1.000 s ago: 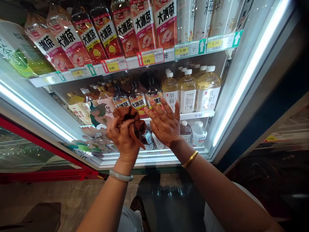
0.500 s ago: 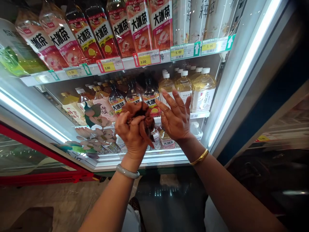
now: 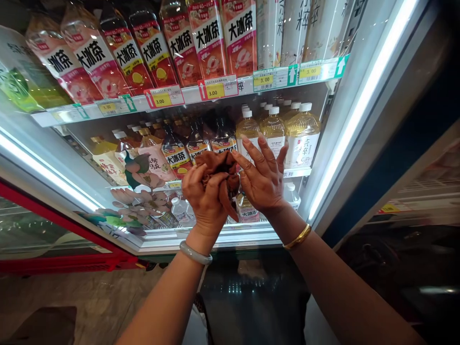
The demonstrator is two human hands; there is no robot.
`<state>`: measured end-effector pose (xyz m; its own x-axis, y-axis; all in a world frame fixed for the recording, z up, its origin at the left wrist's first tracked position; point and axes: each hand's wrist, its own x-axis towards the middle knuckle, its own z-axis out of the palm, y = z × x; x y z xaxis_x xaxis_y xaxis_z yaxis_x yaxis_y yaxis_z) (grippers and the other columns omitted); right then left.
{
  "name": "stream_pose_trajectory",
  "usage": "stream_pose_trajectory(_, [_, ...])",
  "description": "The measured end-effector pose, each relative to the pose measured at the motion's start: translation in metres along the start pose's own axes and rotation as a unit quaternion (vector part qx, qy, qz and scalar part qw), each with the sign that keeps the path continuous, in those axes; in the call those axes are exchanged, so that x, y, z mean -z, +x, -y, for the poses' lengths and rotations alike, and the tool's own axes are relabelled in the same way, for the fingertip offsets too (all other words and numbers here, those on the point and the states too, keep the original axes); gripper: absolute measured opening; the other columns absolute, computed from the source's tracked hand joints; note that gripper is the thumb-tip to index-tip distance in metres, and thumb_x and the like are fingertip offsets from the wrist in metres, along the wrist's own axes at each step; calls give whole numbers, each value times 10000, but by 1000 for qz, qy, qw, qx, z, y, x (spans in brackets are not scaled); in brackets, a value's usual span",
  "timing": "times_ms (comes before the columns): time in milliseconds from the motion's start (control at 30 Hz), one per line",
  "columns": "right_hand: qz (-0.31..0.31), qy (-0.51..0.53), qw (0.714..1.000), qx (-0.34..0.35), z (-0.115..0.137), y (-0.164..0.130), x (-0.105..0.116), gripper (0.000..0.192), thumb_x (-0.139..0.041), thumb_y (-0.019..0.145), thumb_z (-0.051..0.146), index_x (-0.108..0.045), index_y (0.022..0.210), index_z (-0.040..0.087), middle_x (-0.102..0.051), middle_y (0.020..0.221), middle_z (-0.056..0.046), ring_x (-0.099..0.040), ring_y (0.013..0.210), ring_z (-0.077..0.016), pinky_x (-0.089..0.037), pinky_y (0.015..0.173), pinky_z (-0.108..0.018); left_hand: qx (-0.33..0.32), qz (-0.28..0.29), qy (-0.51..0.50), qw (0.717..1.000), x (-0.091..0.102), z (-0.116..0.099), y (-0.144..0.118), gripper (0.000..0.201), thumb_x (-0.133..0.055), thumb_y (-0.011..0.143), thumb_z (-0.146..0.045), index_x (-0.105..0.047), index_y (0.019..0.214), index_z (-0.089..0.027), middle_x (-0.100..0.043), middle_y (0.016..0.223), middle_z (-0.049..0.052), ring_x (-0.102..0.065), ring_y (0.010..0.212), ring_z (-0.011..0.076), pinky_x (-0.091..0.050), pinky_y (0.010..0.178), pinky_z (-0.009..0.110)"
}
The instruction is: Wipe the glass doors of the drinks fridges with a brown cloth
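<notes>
A crumpled brown cloth (image 3: 227, 184) is bunched in my left hand (image 3: 204, 199), whose fingers are wrapped round it. Just right of the cloth, my right hand (image 3: 264, 179) is open, fingers spread, palm turned toward the glass door of the drinks cooler (image 3: 212, 239). Whether its palm touches the glass I cannot tell. Behind the hands stand dark iced-tea bottles (image 3: 176, 152) and pale yellow bottles with white caps (image 3: 303, 136), partly hidden by the cloth and fingers.
Above runs a shelf edge with price tags (image 3: 217, 89), holding large tea bottles (image 3: 240, 38). Flower decals (image 3: 136, 206) mark the lower left. A bright light strip (image 3: 362, 110) lines the right side. A red-framed cooler (image 3: 72, 258) adjoins on the left, above the floor (image 3: 104, 297).
My left hand has moved to the right with the brown cloth, closer to my right hand. My right hand has stayed almost in place, fingers still spread.
</notes>
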<state>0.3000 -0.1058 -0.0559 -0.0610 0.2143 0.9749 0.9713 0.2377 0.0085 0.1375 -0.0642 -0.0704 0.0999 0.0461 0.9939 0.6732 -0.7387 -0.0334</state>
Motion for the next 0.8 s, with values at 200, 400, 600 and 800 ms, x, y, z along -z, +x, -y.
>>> stream_pose_trajectory(200, [-9, -2, 1000, 13, -8, -1, 8, 517, -459, 1029, 287, -475, 1541, 349, -496, 1632, -2, -254, 1627, -208, 59, 1350, -574, -86, 68, -54, 993, -9, -31, -30, 151, -689, 924, -263, -710, 1074, -261, -667, 1250, 99, -509, 1312, 286, -410, 1173, 519])
stream_pose_trajectory(400, [17, -42, 999, 24, -27, -10, 31, 507, -469, 1034, 285, -489, 1539, 323, -485, 1639, -15, -252, 1629, -231, 29, 1352, -599, -33, 15, -53, 998, -8, -27, 7, 186, -739, 912, -286, -725, 1097, -274, -631, 1303, 113, -511, 1327, 289, -424, 1166, 521])
stream_pose_trajectory(600, [63, -35, 997, 26, -34, -41, 45, 630, -544, 1007, 197, -378, 1611, 270, -513, 1615, -60, -274, 1620, -225, -127, 1371, -559, -36, 15, -57, 998, -23, -50, -10, 270, -717, 928, -270, -708, 1198, -286, -671, 1251, 100, -515, 1343, 272, -398, 1187, 487])
stream_pose_trajectory(800, [105, 29, 994, 7, -11, -62, 48, 732, -567, 1001, 230, -252, 1662, 232, -435, 1655, -155, -296, 1610, -287, -333, 1310, -588, -50, 19, -91, 994, -32, -60, -18, 449, -655, 962, -252, -573, 1403, -269, -694, 1266, 108, -546, 1335, 263, -398, 1178, 462])
